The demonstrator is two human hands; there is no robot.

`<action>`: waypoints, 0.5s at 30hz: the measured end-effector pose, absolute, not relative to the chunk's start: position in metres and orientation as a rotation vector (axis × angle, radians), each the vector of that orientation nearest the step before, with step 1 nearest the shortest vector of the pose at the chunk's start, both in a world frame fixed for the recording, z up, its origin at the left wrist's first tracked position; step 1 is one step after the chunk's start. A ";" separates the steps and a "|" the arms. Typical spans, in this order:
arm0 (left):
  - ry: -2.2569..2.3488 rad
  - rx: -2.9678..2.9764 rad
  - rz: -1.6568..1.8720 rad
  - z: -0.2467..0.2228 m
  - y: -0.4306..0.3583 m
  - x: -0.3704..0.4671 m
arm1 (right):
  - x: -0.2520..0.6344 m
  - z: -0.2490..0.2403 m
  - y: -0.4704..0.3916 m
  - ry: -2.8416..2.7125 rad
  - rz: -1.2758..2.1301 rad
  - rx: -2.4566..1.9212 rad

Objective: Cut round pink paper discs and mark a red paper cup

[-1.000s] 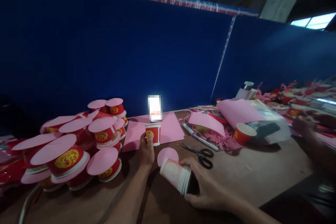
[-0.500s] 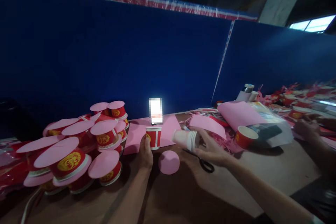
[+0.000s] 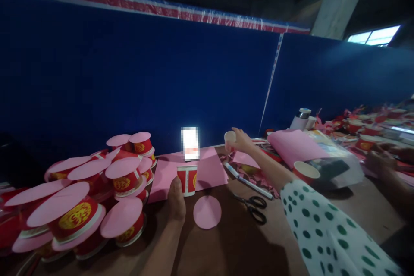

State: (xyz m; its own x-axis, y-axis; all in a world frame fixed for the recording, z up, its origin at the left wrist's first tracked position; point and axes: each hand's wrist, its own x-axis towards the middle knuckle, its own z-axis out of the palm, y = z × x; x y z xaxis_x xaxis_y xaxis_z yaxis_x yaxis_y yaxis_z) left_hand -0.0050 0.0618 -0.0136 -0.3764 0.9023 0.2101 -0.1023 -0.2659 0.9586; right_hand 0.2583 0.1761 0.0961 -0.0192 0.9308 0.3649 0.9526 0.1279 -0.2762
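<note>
The single view looks out from the person's head, facing forward and down over the bench (image 3: 207, 252) toward a blue partition (image 3: 145, 69) behind it. The left hand (image 3: 176, 200) and right hand (image 3: 241, 140) show near, a window (image 3: 374, 36) farther off at upper right.

Cups (image 3: 77, 215) topped with discs (image 3: 58, 204) were stacked on the table's (image 3: 226, 246) left. Paper (image 3: 208, 172) was spread behind a held cup (image 3: 187, 180); a loose disc (image 3: 207, 212) was laid nearer, left of the scissors (image 3: 257, 202).
</note>
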 end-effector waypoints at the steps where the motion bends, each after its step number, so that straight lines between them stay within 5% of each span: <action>1: 1.238 1.104 1.733 -0.013 0.061 -0.006 | 0.257 0.093 0.182 -1.958 -0.076 -1.834; 15: 1.290 1.160 1.678 -0.001 0.054 -0.004 | 0.272 0.063 0.226 -2.026 0.018 -1.948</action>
State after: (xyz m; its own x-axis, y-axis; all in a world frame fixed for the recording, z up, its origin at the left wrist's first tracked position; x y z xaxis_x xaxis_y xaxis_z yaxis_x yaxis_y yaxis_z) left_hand -0.0036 0.0539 -0.0006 -0.3433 0.9110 0.2284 -0.0135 -0.2480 0.9687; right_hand 0.2716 0.2261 0.0626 -0.0112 0.9742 0.2256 0.9700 0.0653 -0.2340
